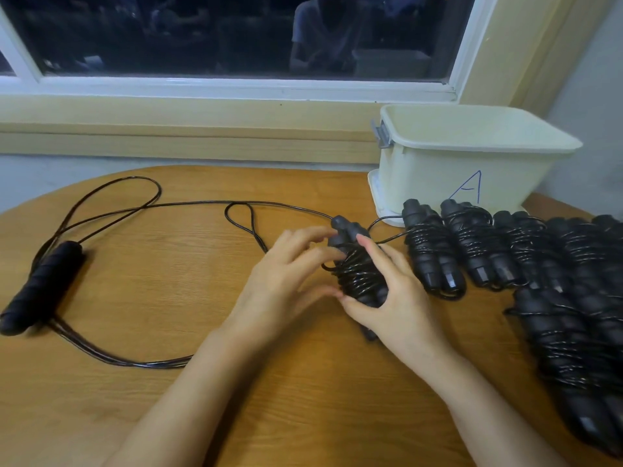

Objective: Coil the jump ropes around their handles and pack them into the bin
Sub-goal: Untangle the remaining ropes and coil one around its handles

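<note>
As left hand (283, 281) and right hand (401, 298) clamp fingers round the jump rope (357, 278), its handles (344, 227) lie mostly hidden.

The single camera rides on the person's head, looking forward and down over the table (151, 399) toward the window (202, 35) at twelve o'clock. It is close: the left hand (286, 278) and right hand (397, 305) hold a jump rope (359, 279) near centre, arms entering from six o'clock.
</note>
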